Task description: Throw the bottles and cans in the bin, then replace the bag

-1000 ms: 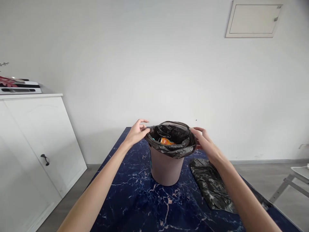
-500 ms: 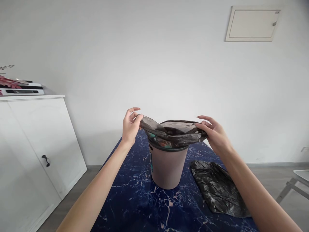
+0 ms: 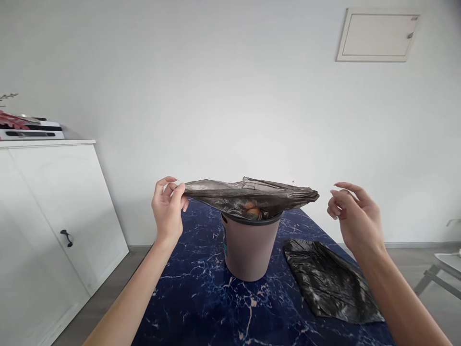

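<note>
A grey-brown trash can with a dark rim stands upright on the blue marbled table. Over its mouth, a thin black trash bag is drawn out sideways into a flattened band, and orange and greenish contents show dimly through the plastic. My left hand pinches the bag's left end between thumb and fingers. Apart from the bag's bunched right end, my right hand hovers with loosely bent fingers and nothing visible in them. A second black trash bag lies crumpled on the table, right of the can.
The blue marbled table reaches away toward a pale wall. At left stands a white cabinet with a black handle and a white and black item on top. Part of a light chair shows at the right edge.
My hands have spread apart, stretching the bag's opening nearly closed. The bag's right end has come free of my right hand, while my left hand has kept its hold.
</note>
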